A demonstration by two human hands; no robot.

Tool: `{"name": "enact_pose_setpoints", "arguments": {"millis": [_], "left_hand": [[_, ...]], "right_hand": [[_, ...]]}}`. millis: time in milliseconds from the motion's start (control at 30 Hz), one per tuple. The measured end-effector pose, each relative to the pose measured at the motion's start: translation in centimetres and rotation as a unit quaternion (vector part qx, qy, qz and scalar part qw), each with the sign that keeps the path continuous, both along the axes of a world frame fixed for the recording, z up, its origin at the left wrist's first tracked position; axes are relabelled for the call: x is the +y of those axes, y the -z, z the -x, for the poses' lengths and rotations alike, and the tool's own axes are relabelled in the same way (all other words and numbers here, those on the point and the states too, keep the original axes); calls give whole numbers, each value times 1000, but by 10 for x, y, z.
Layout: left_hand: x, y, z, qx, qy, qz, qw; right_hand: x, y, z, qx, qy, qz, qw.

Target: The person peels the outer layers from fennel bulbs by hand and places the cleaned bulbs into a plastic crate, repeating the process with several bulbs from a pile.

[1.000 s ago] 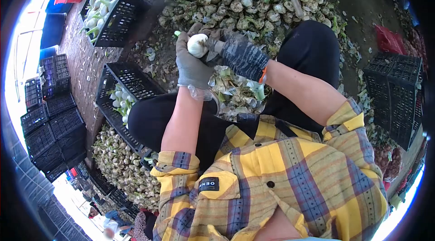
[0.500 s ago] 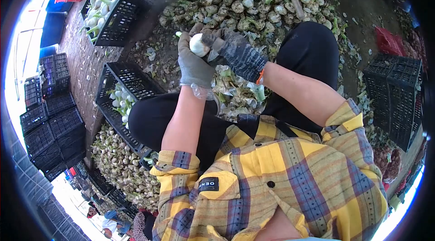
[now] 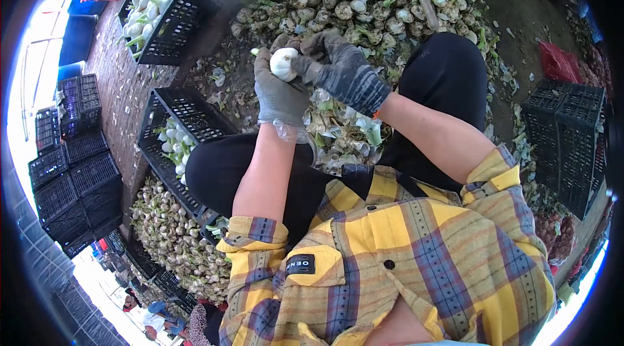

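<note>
My left hand (image 3: 278, 95), in a grey work glove, is closed round a white garlic bulb (image 3: 283, 64) in front of my knees. A short green stem end pokes out on the bulb's left side. My right hand (image 3: 344, 73), in a darker striped glove, is at the bulb's right side with its thumb against it. Its fingers are curled, and what they hold, if anything, is hidden. Just beyond my hands lies a large heap of untrimmed garlic (image 3: 351, 4), with a long-handled tool (image 3: 426, 4) resting on it.
A black crate (image 3: 185, 108) with cleaned bulbs stands by my left knee, and another filled crate (image 3: 172, 24) is farther off. More garlic (image 3: 175, 235) is piled at the left. Stacked crates (image 3: 78, 183) stand far left, and a black crate (image 3: 562, 138) is at right. Peelings (image 3: 341, 128) litter the ground between my legs.
My right hand has shifted and turned at the bulb, its fingers raised and its thumb now on the bulb's side. A grey blade-like piece under it is no longer visible. The left hand stays in place.
</note>
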State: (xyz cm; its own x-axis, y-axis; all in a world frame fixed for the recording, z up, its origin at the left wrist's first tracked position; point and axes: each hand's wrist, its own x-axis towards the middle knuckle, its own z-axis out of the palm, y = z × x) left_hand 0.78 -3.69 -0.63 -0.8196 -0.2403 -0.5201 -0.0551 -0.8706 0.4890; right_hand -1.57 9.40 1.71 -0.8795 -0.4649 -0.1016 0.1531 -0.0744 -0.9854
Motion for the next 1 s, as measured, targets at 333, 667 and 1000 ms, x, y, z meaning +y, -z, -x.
{"name": "enact_pose_setpoints", "arguments": {"millis": [333,667,1000], "left_hand": [[-5,5,1,-15,-32,-9,999],[3,2,-7,-19,21,-11,1000],[2,-4,-6,-16,12,-4,1000]], "right_hand": [[18,-7,-2,193,-268,-114,937],[8,-13,-2,319,-22,-182,930],[20,-12,6,155,-199,-201,947]]}}
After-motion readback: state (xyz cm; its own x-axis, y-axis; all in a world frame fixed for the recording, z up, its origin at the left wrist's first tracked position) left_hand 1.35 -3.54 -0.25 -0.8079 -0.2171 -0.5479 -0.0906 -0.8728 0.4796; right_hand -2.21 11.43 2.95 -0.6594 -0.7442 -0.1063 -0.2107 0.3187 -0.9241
